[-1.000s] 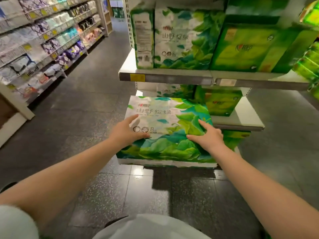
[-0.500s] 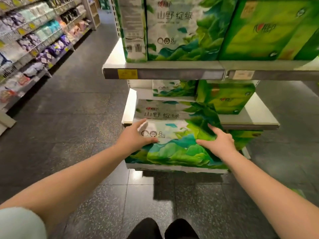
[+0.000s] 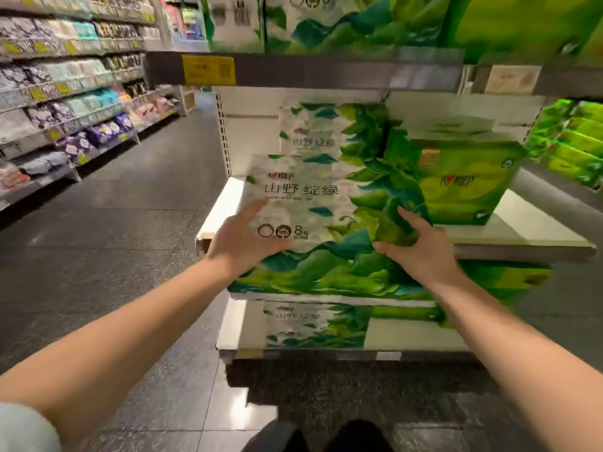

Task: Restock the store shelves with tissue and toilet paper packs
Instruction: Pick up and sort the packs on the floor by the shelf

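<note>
Tissue pack (image 3: 326, 230) in thin printed plastic film, slightly glossy; shelf (image 3: 222, 210) of smooth, matt, off-white painted metal; floor (image 3: 137, 243) of dark speckled polished stone tiles, reflecting light; price tag (image 3: 208, 70) yellow paper.

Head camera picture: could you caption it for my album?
Two bare hands, left hand and right hand, hold a leaf-printed tissue pack at a white shelf.

A single head-worn wide-angle camera looks forward and down, close to the shelf (image 3: 522, 238) at 12 o'clock; the aisle floor (image 3: 114, 256) recedes toward 10 o'clock.
</note>
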